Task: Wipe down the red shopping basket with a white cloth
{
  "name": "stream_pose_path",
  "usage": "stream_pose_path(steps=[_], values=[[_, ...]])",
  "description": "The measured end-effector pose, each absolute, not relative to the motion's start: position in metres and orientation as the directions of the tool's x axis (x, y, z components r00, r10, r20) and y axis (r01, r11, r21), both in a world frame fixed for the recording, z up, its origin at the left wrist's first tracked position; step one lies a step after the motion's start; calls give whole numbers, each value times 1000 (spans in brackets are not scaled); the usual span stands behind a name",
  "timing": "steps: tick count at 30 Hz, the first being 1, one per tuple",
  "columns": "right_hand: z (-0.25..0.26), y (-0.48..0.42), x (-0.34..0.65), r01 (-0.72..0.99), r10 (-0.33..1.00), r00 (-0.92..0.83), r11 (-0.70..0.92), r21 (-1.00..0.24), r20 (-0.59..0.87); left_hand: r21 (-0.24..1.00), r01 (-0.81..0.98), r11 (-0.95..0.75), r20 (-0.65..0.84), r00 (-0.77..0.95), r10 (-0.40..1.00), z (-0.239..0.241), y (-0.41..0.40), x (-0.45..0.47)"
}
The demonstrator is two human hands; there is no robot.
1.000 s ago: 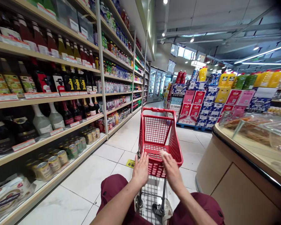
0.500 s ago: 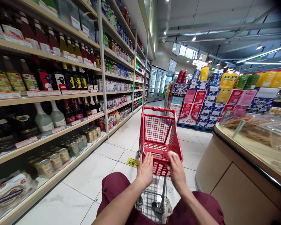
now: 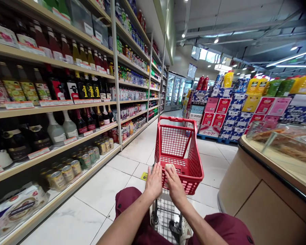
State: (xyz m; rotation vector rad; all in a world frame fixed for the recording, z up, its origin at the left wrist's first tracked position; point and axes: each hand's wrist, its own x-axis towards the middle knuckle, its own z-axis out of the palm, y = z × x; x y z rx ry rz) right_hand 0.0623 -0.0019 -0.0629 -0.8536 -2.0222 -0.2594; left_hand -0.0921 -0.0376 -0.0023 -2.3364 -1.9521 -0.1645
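Directly before my knees stands a red plastic shopping cart [image 3: 197, 163] with latticed sides and a metal wheeled frame. My left hand [image 3: 154, 180] rests at the left end of the cart's near rim, its fingers stretched out flat. Just right of it, my right hand [image 3: 175, 186] presses a small pale wiping cloth [image 3: 169, 166] against the same rim, fingers bent over it. Most of the cloth is hidden under those fingers. The cart's basket holds nothing that I can see.
Shelves [image 3: 91, 131] of bottles and cans run along the left. A curved wooden counter [image 3: 255, 183] with a glass top stands close on the right. Stacked drink cartons [image 3: 216, 115] are ahead. A yellow floor sticker [image 3: 144, 176] lies left of the cart.
My right hand has slid left along the near rim with the cloth, from the right corner to beside my left hand. My left hand stays near the left corner.
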Motion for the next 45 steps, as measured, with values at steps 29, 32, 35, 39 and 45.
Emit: stream_pose_path(steps=[29,32,35,39,45], values=[[-67,-1,124,859,592,-144,473,-198,793,22,978,-209,134,204,970,1,-36,-81],[-69,-1,107,810,534,-224,567,-149,815,-6,956,-292,122,291,949,-2,-35,-74],[-69,0,103,754,501,-338,651,-89,797,-16,936,-351,124,350,928,-4,-35,-72],[-71,-2,126,848,577,-158,495,-189,801,-2,943,-334,141,331,933,-6,-35,-73],[-73,-2,107,745,461,-344,664,-61,818,13,930,-367,138,362,922,-7,-36,-71]])
